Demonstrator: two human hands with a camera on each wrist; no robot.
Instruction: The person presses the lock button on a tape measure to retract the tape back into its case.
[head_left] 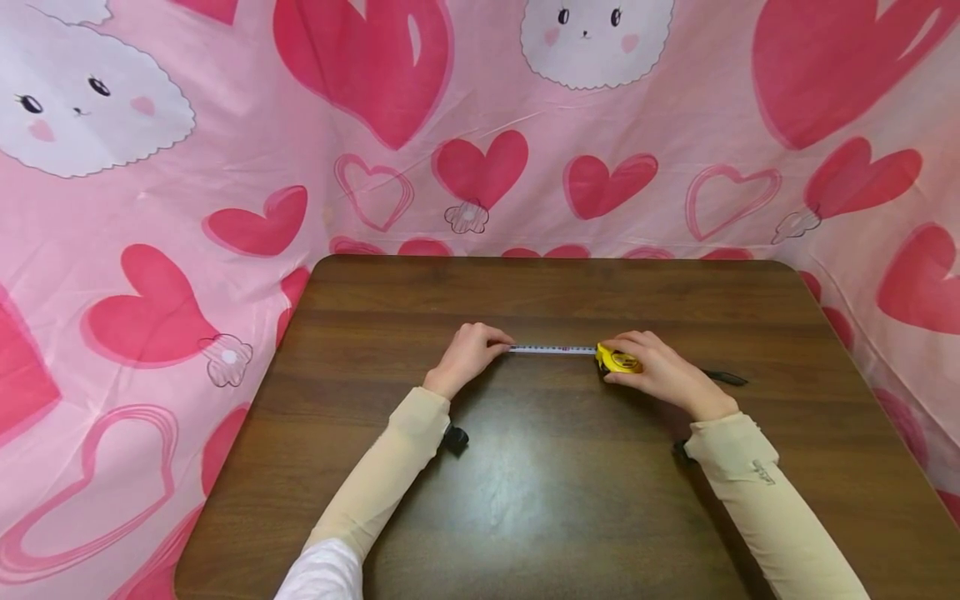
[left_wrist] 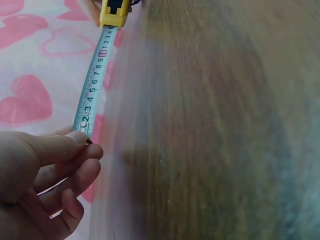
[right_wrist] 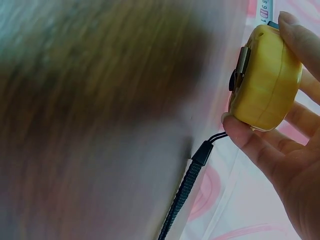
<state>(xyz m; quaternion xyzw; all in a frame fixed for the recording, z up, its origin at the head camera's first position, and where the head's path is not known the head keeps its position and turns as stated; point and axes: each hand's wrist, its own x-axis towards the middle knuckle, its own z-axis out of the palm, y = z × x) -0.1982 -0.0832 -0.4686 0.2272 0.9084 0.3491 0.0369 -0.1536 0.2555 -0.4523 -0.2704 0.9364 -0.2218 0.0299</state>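
A yellow tape measure (head_left: pixel 619 361) is held above the table by my right hand (head_left: pixel 663 375), with fingers and thumb about its case. Its white blade (head_left: pixel 553 349) stretches out to the left. My left hand (head_left: pixel 467 354) pinches the blade's free end between thumb and index finger. In the left wrist view, black and red numbers show along the blade (left_wrist: pixel 95 80), up to a little past the red 10 mark. The right wrist view shows the side of the case (right_wrist: pixel 267 80) with a metal clip (right_wrist: pixel 242 62) and a black wrist strap (right_wrist: pixel 185 192) hanging from it.
A brown wooden table (head_left: pixel 480 533) with rounded far corners lies beneath both hands. Pink cloth (head_left: pixel 480 108) printed with hearts hangs behind it and along both sides. Each forearm wears a beige sleeve (head_left: pixel 386 467) with a black device (head_left: pixel 455 438) at the wrist.
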